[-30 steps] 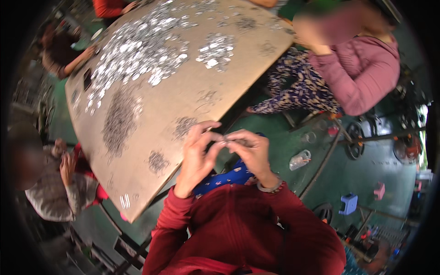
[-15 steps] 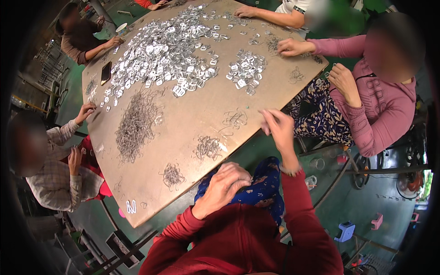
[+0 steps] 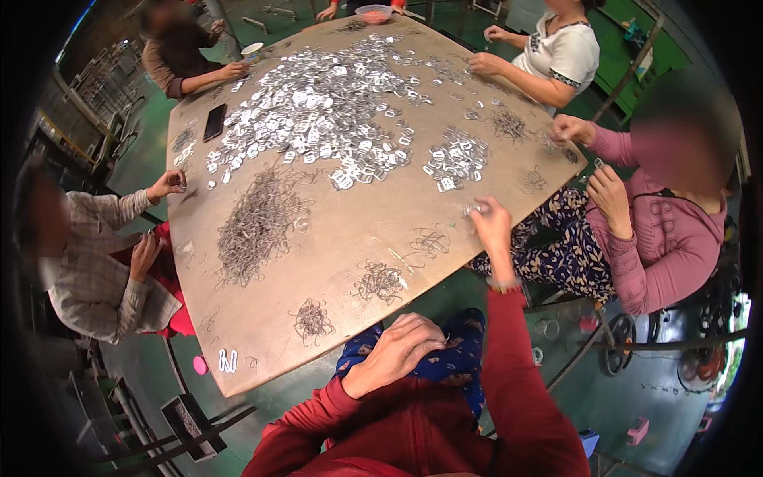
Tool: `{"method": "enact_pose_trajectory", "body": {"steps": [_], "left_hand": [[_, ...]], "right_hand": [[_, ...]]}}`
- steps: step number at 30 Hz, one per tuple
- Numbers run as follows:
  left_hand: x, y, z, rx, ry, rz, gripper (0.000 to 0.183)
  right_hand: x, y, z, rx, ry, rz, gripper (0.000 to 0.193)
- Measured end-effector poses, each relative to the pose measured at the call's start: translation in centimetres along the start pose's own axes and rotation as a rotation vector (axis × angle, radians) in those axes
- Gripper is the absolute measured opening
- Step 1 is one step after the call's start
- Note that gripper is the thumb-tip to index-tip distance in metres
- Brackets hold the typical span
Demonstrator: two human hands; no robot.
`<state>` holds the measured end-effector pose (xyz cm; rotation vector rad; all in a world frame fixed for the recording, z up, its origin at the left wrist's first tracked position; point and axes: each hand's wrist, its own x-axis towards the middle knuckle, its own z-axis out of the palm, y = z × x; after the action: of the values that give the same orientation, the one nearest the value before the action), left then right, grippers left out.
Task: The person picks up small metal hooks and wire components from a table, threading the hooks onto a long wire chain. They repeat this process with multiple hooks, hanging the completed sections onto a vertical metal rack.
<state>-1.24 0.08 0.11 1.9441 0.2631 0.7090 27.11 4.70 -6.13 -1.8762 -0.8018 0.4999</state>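
Note:
My right hand (image 3: 493, 226) is out over the table's near right part, thumb and fingers pinched around a small shiny metal buckle (image 3: 470, 211), slightly blurred. Beyond it lies a small pile of flat silver buckles (image 3: 455, 159). My left hand (image 3: 404, 347) hovers above my lap by the table edge, fingers curled together; what they hold is hidden. Small heaps of thin bent wire pieces lie near my hands: one heap (image 3: 430, 241), another heap (image 3: 378, 283) and a third heap (image 3: 313, 320).
A large buckle heap (image 3: 318, 103) covers the far middle of the table (image 3: 358, 211). Left of centre is a big wire heap (image 3: 258, 226). A phone (image 3: 214, 122) lies at the left edge. Several co-workers sit around, the nearest in a pink top (image 3: 675, 230) at the right.
My right hand has moved from the table's edge farther in over the top, toward the small buckle pile. My left hand stays over my lap. The view has shifted, showing more of the far side.

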Motion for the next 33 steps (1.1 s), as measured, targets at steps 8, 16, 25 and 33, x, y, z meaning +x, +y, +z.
{"method": "enact_pose_trajectory", "body": {"steps": [8, 16, 25, 33], "left_hand": [[0.9, 0.2, -0.3, 0.081, 0.115, 0.01, 0.008], [0.7, 0.8, 0.7, 0.123, 0.174, 0.067, 0.01], [-1.6, -2.2, -5.4, 0.332, 0.334, -0.172, 0.031], [-3.2, -14.4, -21.2, 1.097, 0.075, -0.327, 0.011]], "right_hand": [[-14.5, -7.0, -2.9, 0.553, -0.209, -0.153, 0.019], [-20.5, -8.6, -3.3, 0.596, -0.143, -0.309, 0.015], [-21.0, -7.4, -2.7, 0.708, -0.18, -0.258, 0.016], [-20.6, -7.4, -3.0, 0.665, -0.245, -0.14, 0.014]]}}
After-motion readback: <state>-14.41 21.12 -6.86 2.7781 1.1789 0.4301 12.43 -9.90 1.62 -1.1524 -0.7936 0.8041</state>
